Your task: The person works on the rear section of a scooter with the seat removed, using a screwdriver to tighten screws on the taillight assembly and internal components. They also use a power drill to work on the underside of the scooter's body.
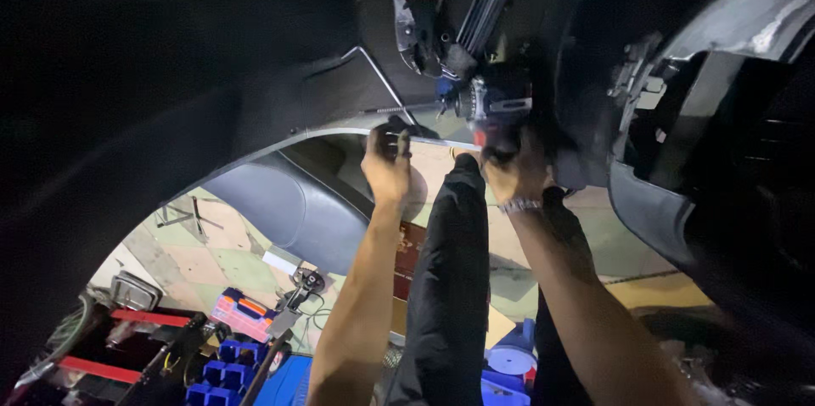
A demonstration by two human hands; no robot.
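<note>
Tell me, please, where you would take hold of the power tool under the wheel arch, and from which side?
Probably by its dark handle, from below. The power tool points up into the wheel arch, so the handle hangs toward the person, and the right hand already has its grip there. The left hand holds a small part beside it.

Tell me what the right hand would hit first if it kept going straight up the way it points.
Most likely the dark metal assembly right above the right hand, under the vehicle; the fingers seem already at it, though the dark hides the exact depth.
</note>
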